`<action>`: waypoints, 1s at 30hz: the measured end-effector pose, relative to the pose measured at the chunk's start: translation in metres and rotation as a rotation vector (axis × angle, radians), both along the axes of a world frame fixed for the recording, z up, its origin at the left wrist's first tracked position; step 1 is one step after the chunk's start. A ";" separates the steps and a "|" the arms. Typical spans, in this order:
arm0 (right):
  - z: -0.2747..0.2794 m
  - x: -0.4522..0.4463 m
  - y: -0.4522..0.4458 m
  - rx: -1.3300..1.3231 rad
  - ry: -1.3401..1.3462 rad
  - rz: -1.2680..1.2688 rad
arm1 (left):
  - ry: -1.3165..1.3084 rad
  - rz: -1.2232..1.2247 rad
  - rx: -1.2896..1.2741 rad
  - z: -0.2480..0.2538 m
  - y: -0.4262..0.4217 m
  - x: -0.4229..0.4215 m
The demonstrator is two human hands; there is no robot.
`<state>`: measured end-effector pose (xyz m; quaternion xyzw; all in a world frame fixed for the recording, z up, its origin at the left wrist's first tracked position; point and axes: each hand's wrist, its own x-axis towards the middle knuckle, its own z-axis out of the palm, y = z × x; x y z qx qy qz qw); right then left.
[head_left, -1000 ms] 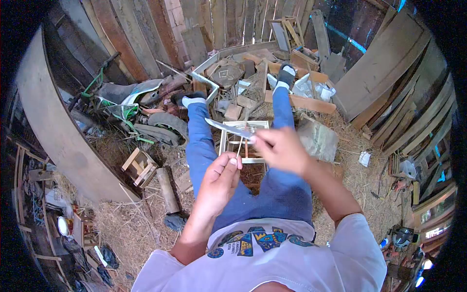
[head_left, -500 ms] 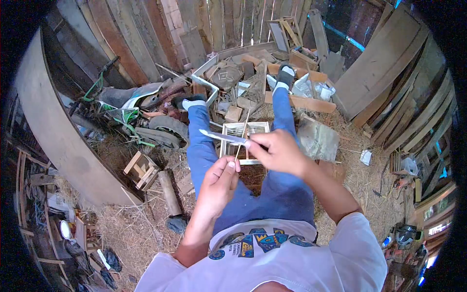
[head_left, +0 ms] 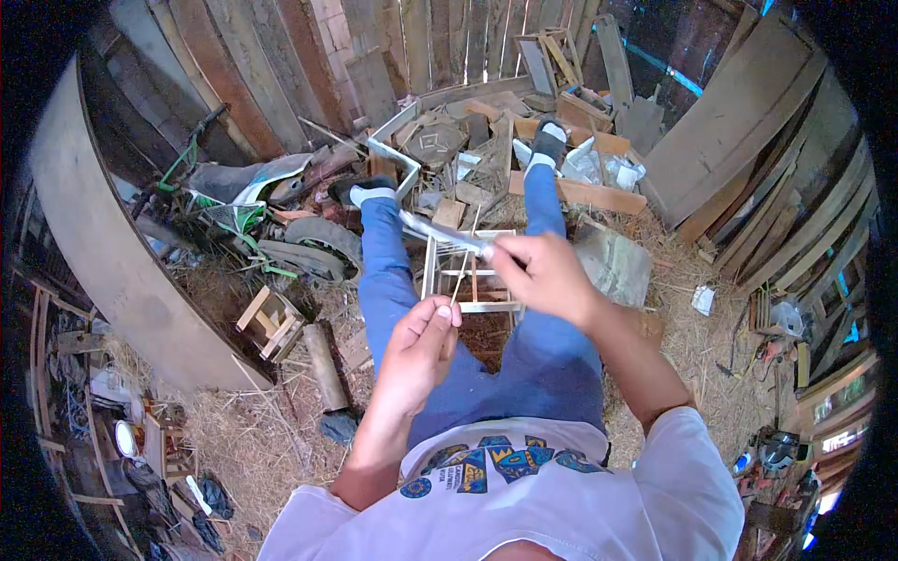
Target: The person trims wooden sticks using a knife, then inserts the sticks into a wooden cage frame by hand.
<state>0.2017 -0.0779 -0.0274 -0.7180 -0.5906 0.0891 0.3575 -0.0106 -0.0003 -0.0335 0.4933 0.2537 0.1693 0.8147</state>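
My left hand (head_left: 426, 337) pinches the lower end of a thin wooden stick (head_left: 463, 266), which points up and away from me. In my right hand (head_left: 538, 271) is a knife (head_left: 444, 232), its blade reaching left and slightly blurred by motion. The blade crosses the upper part of the stick; whether it touches cannot be made out. Below both hands, between my legs, a small wooden frame (head_left: 428, 271) with thin bars across its far end sits on the ground, partly hidden by my right hand.
A motorbike (head_left: 243, 192) lies at the left, with a small wooden box frame (head_left: 271, 323) and a log (head_left: 325, 369) nearer. Wood scraps (head_left: 449, 213) lie around my feet. A pale slab (head_left: 613, 266) is beside my right leg. Boards (head_left: 739, 122) lean at the right.
My right hand has moved slightly right and down the picture's upper area, and the knife has turned so its tip points farther up-left along the stick. The left hand is almost still.
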 end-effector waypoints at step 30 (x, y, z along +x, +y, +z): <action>-0.002 -0.008 -0.008 0.201 -0.074 -0.041 | -0.063 0.089 0.287 -0.009 -0.006 0.006</action>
